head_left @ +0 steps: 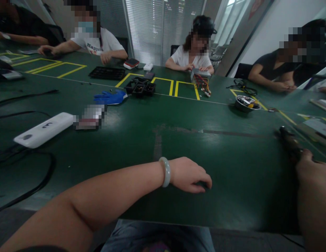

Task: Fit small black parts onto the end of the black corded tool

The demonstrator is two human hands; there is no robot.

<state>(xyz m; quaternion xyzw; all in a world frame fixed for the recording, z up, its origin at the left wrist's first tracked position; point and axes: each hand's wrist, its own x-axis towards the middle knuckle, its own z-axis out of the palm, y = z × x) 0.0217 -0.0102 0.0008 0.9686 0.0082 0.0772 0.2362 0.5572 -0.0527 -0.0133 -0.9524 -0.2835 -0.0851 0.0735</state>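
- The left hand (189,174), a pale bangle (165,171) at its wrist, rests palm-down near the table's (231,157) front edge, fingers curled loosely, gripping nothing visible.
- The right hand (308,168), near the right edge, closes around a dark tool (289,141) pointing away over the table.

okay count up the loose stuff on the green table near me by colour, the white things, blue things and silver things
White: 2, the long power strip and a small box
Blue: 1, a glove
Silver: 1, a metal bowl
Total: 4
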